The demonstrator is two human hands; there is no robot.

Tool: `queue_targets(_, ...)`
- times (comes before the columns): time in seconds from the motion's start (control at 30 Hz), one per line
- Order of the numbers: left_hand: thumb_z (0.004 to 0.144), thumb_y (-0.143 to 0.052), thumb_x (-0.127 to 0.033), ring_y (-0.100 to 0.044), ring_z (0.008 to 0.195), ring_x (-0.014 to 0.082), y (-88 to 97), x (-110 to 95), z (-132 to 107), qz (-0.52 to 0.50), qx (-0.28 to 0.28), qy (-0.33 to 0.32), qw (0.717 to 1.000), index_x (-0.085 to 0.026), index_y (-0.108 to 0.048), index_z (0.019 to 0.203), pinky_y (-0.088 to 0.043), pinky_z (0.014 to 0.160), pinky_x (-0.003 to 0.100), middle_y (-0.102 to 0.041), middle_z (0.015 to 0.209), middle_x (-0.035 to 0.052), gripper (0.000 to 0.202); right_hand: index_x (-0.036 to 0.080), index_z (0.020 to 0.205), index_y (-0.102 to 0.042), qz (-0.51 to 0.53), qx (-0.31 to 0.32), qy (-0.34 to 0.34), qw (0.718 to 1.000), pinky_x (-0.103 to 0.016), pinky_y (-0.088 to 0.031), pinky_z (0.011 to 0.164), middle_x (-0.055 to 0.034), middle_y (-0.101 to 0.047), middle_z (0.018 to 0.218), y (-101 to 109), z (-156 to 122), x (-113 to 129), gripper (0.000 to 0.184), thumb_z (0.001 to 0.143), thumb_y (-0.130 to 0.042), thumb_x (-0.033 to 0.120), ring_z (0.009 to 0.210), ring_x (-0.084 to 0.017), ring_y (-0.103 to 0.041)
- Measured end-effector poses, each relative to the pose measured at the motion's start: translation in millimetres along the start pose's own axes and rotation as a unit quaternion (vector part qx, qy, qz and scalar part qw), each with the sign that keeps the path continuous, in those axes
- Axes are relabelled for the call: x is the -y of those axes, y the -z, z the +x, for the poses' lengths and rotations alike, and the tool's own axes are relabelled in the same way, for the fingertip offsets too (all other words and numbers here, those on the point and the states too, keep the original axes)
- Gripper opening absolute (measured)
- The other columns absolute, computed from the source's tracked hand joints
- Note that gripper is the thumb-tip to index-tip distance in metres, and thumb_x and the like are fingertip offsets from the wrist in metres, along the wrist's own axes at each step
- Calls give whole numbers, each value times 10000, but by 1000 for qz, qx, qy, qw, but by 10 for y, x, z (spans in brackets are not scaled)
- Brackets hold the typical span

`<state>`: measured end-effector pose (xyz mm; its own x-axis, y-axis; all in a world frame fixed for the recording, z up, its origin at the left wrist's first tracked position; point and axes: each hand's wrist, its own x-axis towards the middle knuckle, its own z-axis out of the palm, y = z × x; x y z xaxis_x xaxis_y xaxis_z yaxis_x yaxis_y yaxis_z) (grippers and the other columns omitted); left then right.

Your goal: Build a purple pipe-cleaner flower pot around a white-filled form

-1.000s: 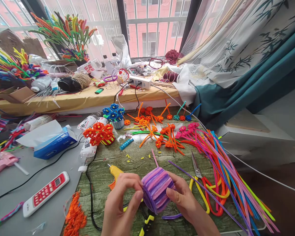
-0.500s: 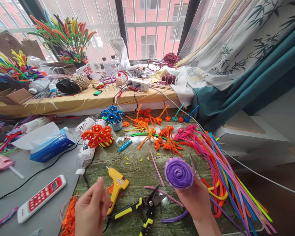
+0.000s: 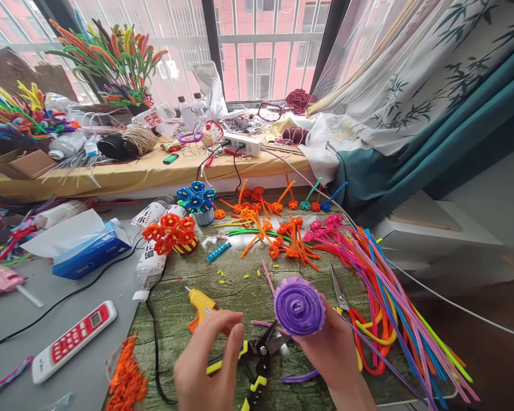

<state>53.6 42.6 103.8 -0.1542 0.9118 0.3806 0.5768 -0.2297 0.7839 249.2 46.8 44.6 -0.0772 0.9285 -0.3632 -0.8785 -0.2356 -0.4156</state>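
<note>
We hold the purple coil (image 3: 299, 305) up in our right hand (image 3: 332, 354), fingers closed around its side so the spiral face points at the camera. It sits just above the surface (image 3: 240, 285), near the scissors (image 3: 340, 291).

1 second ago both hands pinched the coil from either side, with its striped wall showing. Since then the left hand (image 3: 209, 365) has let go, swung out to the left and come back in. It now hovers empty, thumb and forefinger loosely curled and a little apart, just over the handles of the pliers (image 3: 257, 359) and beside the glue gun (image 3: 201, 305). The coil has also been turned end-on and drifted slightly left in the last half second.

We judge that the winding is finished for now and the coil stays together under 1 hand's grip alone. The free left hand is placed among the tools rather than on the coil.

A loose purple stem (image 3: 300, 377) lies on the surface under the right wrist, and the pile of stems (image 3: 394, 308) fans out to the right.
</note>
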Motion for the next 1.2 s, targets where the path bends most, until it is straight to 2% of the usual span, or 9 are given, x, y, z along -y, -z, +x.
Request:
queue_targets(0.17, 1010, -549, -438, -558, 575, 126, -136, -174, -12, 68, 30, -95, 993, -266, -601, 922, -411, 648, 253, -644, 722, -54, 201, 265, 982, -842, -34, 44, -19, 998, -517, -521, 1077, -86, -826, 1097, -108, -4, -92, 332, 747, -877, 497, 1094, -308, -746)
queue_targets(0.4, 1044, -458, -299, -524, 623, 167, -90, -133, 24, 152, 47, -180, 971, -251, -552, 774, -351, 692, 306, -619, 714, -14, 289, 255, 1001, -840, -54, 60, -15, 997, -471, -502, 1070, -85, -822, 1073, -286, -94, -109, 315, 803, -831, 500, 1125, -300, -723)
queue_targets(0.8, 1060, -418, -302, -532, 482, 99, 96, 36, 73, 57, 49, -55, 996, -265, -483, 841, -445, 504, 178, -507, 597, -88, 231, 273, 992, -842, -52, 63, -28, 996, -492, -513, 1078, -72, -819, 1082, -147, -38, -120, 363, 755, -853, 547, 1071, -284, -739)
queue_targets(0.87, 1043, -465, -334, -628, 576, 112, 176, 171, 108, 86, 39, -59, 994, -265, -527, 947, -500, 585, 192, -616, 699, -67, 133, 298, 966, -844, -43, 57, -27, 997, -471, -520, 1084, -45, -821, 1090, -139, -41, -102, 316, 754, -861, 532, 1043, -249, -749)
queue_targets(0.97, 982, -566, -391, -697, 943, 220, 301, 407, 139, 194, -3, -86, 977, -254, -619, 1124, -490, 845, 331, -724, 1126, 68, 204, 313, 900, -844, -32, 44, -26, 998, -462, -551, 1052, -23, -833, 1026, -153, -45, -87, 248, 755, -868, 513, 987, -227, -763)
queue_targets(1.03, 974, -566, -389, -664, 917, 280, 366, 536, 141, 265, -34, -102, 958, -249, -661, 938, -389, 913, 433, -752, 1001, 79, 173, 301, 892, -842, -31, 32, -22, 999, -464, -564, 1029, -31, -837, 1016, -164, -40, -89, 272, 745, -868, 529, 982, -234, -765)
queue_targets(1.1, 979, -552, -353, -639, 786, 268, 400, 620, 142, 304, -49, -119, 944, -240, -595, 757, -350, 901, 449, -737, 797, 60, 252, 283, 912, -839, -38, 24, -17, 999, -463, -564, 1018, -46, -836, 1041, -162, -21, -93, 319, 735, -870, 547, 998, -244, -762)
queue_targets(1.13, 976, -548, -341, -638, 779, 270, 406, 645, 144, 314, -50, -130, 939, -238, -578, 742, -356, 886, 443, -739, 806, 70, 258, 278, 924, -836, -45, 21, -15, 999, -461, -562, 1013, -50, -834, 1053, -151, -4, -92, 337, 734, -868, 553, 1007, -246, -760)
queue_targets(1.2, 955, -546, -306, -651, 902, 313, 408, 667, 152, 326, -48, -152, 932, -214, -643, 899, -376, 870, 436, -750, 1059, 142, 145, 263, 959, -827, -65, 15, -9, 998, -460, -562, 991, -55, -832, 1050, -107, 49, -77, 360, 739, -869, 545, 1008, -250, -758)
